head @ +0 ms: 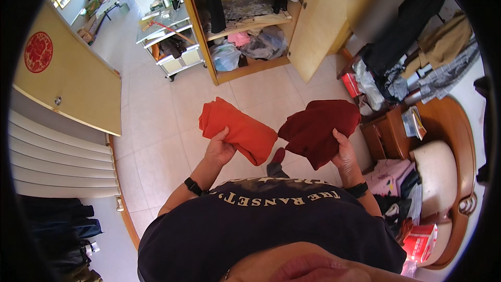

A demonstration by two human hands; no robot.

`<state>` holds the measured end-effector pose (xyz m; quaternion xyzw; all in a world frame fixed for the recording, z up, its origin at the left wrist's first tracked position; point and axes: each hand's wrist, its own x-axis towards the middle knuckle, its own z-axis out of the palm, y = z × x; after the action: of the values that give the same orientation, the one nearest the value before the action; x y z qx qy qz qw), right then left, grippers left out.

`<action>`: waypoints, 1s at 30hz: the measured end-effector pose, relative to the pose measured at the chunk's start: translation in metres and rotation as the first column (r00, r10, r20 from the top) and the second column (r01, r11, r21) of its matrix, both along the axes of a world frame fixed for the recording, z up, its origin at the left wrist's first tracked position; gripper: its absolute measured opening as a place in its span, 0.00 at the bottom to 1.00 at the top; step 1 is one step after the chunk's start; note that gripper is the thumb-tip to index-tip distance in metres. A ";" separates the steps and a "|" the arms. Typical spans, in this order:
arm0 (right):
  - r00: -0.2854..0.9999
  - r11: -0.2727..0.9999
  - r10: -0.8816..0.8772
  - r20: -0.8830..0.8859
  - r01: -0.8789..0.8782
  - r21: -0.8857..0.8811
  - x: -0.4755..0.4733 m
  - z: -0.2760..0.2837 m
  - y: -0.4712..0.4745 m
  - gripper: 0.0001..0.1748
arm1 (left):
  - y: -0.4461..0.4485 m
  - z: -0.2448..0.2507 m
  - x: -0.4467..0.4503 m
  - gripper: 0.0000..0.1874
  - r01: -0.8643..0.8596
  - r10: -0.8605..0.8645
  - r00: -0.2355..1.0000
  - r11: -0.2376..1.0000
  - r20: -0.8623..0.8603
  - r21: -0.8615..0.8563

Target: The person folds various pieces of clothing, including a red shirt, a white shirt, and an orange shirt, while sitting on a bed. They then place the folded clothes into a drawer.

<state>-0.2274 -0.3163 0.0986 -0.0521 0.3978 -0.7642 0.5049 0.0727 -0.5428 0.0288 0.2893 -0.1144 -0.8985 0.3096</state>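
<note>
Orange-red folded cloth is gripped in my left hand, thumb on top and fingers hidden beneath. A dark red folded cloth is held the same way by my right hand. Both bundles are in the air above the tiled floor, side by side, their inner edges close together. Whether these edges touch, I cannot tell. Black bands circle both wrists.
Ahead stands an open wooden wardrobe with hanging clothes and plastic bags, its door swung right. A wheeled trolley is left of it. Clothes piles and a wooden headboard are at right; a yellow door is at left.
</note>
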 end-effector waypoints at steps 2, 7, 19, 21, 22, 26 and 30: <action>0.999 0.999 0.039 0.005 -0.039 -0.014 -0.029 -0.010 -0.029 0.30 | -0.024 0.000 -0.022 0.26 -0.001 0.000 0.999 1.000 -0.032 -0.025; 0.990 0.989 0.137 0.016 -0.136 -0.051 -0.103 -0.030 -0.116 0.26 | -0.079 0.007 -0.081 0.26 -0.017 0.017 1.000 0.999 -0.006 -0.027; 0.971 0.970 0.237 -0.014 -0.236 0.053 -0.217 -0.044 -0.279 0.29 | -0.223 0.018 -0.208 0.26 -0.131 0.132 0.990 0.991 0.055 -0.016; 0.967 0.965 0.253 -0.008 -0.252 0.076 -0.232 -0.049 -0.307 0.29 | -0.246 0.016 -0.220 0.25 -0.133 0.133 0.987 0.991 0.086 0.004; 0.960 0.956 0.278 0.003 -0.278 0.093 -0.240 -0.050 -0.322 0.29 | -0.264 0.009 -0.228 0.26 -0.137 0.139 0.989 0.990 0.055 -0.030; 0.960 0.951 0.278 0.021 -0.279 0.133 -0.268 -0.063 -0.363 0.30 | -0.337 -0.010 -0.264 0.26 -0.078 0.078 0.997 0.997 0.007 -0.005; 0.968 0.947 0.249 0.025 -0.249 0.204 -0.287 -0.039 -0.397 0.32 | -0.409 -0.005 -0.310 0.26 -0.029 0.029 1.000 1.000 -0.005 -0.009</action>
<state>-0.5143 -0.7133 0.0593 -0.0501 0.4652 -0.6491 0.5998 -0.2374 -0.9514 0.0238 0.2874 -0.1133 -0.8941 0.3243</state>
